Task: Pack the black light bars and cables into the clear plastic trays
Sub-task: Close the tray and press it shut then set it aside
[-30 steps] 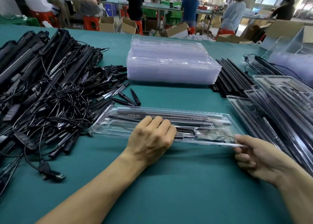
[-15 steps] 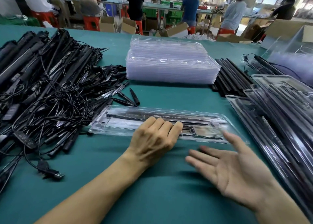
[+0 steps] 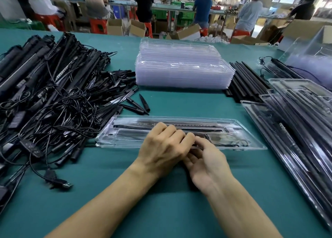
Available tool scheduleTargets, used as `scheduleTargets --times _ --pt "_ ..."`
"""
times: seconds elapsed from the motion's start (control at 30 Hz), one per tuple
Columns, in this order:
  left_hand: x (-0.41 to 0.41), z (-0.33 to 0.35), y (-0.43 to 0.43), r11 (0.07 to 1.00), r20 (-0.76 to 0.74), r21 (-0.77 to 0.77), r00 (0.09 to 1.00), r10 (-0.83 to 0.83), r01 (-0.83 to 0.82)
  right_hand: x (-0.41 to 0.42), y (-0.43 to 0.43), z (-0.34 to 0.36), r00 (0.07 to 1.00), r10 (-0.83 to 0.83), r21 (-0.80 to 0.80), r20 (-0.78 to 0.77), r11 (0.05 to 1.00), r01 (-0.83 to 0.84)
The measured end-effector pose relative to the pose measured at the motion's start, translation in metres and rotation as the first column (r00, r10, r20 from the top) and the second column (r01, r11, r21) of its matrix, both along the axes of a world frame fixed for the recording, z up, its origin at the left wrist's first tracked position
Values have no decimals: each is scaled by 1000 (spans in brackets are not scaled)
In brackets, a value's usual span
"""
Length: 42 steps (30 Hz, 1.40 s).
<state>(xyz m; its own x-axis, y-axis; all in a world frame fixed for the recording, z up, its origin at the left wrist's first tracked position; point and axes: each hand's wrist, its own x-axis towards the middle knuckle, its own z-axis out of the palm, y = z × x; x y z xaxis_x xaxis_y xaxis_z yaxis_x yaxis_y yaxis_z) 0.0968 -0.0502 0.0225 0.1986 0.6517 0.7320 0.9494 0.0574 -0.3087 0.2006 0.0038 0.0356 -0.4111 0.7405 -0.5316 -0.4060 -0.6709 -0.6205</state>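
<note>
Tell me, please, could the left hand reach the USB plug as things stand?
Probably yes. The USB plug lies uncovered, with bare table between it and the left hand, which rests on the tray and would have to lift off first.

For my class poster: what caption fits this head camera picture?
A left hand and right hand meet at the near rim of a clear plastic tray holding black light bars.
</note>
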Motion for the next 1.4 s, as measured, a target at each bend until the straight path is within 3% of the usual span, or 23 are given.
scheduleTargets --times 0.2,0.37,0.57,0.97,1.07,1.2,1.27,1.33,1.37,1.4 --pt "-18 -7 -16 985 66 -101 987 147 -140 8 16 -2 990 -140 11 -9 990 140" --pt "-15 -9 -14 997 -17 6 997 79 -79 4 8 0 999 54 -26 -7 998 -54" --pt "-9 -6 -17 993 -60 113 997 48 -41 -5 8 3 996 -70 -41 57 997 72" --pt "-6 -5 -17 982 -38 181 997 63 -55 -15 12 4 975 -166 81 150 985 155" --pt "-10 -5 -16 975 4 223 1000 -21 19 -17 11 4 976 -186 83 115 981 177" --pt "-10 -10 -19 919 -58 230 947 -315 320 -20 14 8 978 -210 52 -12 976 210" --pt "-8 -16 -18 919 58 163 927 -371 358 -19 18 10 959 -261 54 -115 962 268" --pt "-7 -22 -17 955 390 75 873 -294 288 -16 17 11 942 -246 86 -228 959 271" --pt "-7 -20 -17 970 611 22 765 -204 241 -14 16 11 939 -211 114 -273 962 249" --pt "-8 -15 -16 975 817 -9 564 -121 223 -13 13 11 935 -175 135 -307 965 225"
